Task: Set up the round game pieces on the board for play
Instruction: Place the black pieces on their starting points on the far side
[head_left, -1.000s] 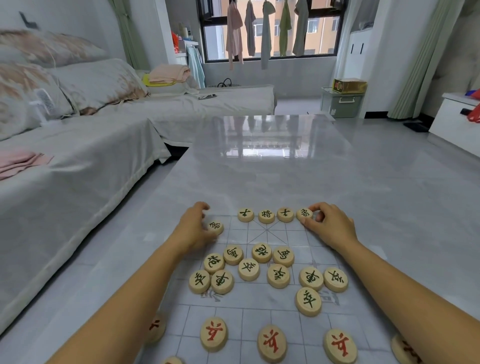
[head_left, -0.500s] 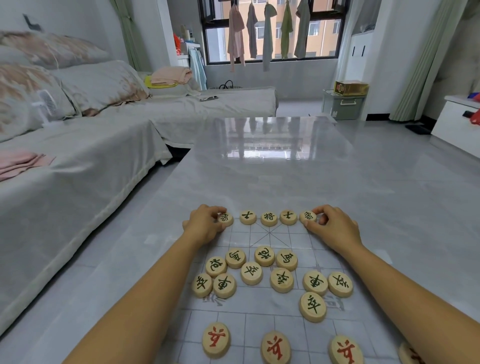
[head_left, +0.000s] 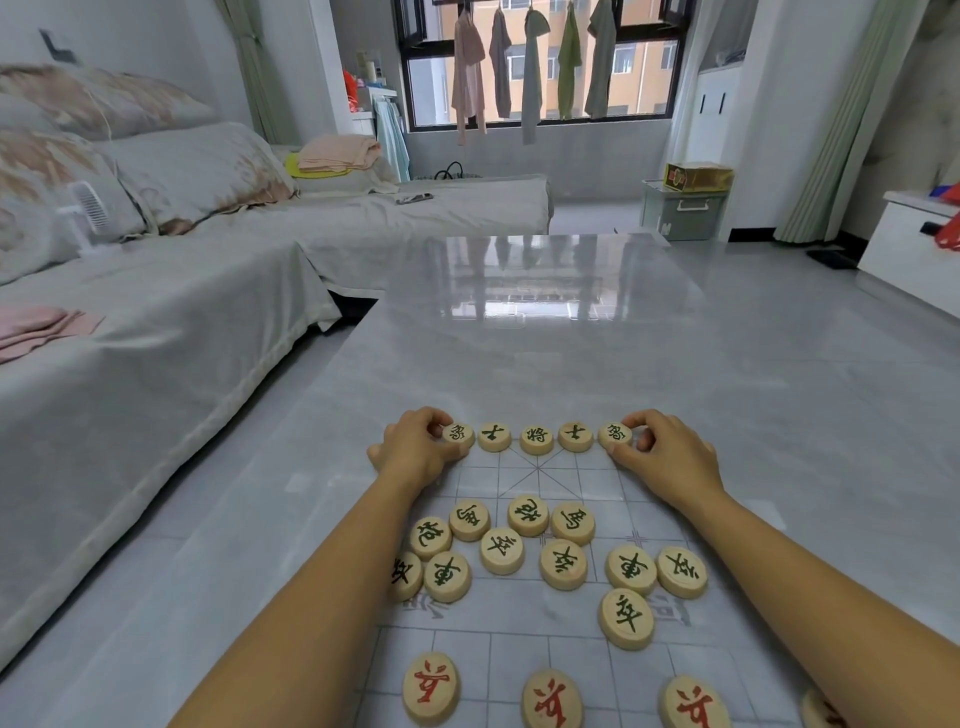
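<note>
- Head view, nearest edge: three red-marked pieces (head_left: 551, 701) lie flat in a row on the board (head_left: 524, 649), spaced apart, and a fourth is cut off at the right corner.
- Beyond them, loose green-marked pieces (head_left: 562, 564) sit in an untidy cluster across the middle of the board, several touching their neighbours.
- Both bare forearms reach forward over the board's side margins, the left crossing over the cluster's left edge.
- The left hand (head_left: 415, 452) rests knuckles-up at the far left of the board, with fingers curled over and thumb under the left end piece (head_left: 458, 434), gripping it.
- The right hand (head_left: 665, 457) mirrors it, with thumb and forefinger pinching the right end piece (head_left: 615, 434).
- Between those two lie three middle pieces (head_left: 536, 439), so five green-marked discs form one line along the board's far edge.
- A second ago the left end piece sat lower and to the left, out of line; now it is level with the row. The right hand has kept its pinch on its piece throughout.
- The glossy grey table (head_left: 545, 353) stretches on past the board.
- A covered sofa (head_left: 156, 364) runs along the left, and clothes (head_left: 530, 67) hang at the window (head_left: 644, 78) behind.
</note>
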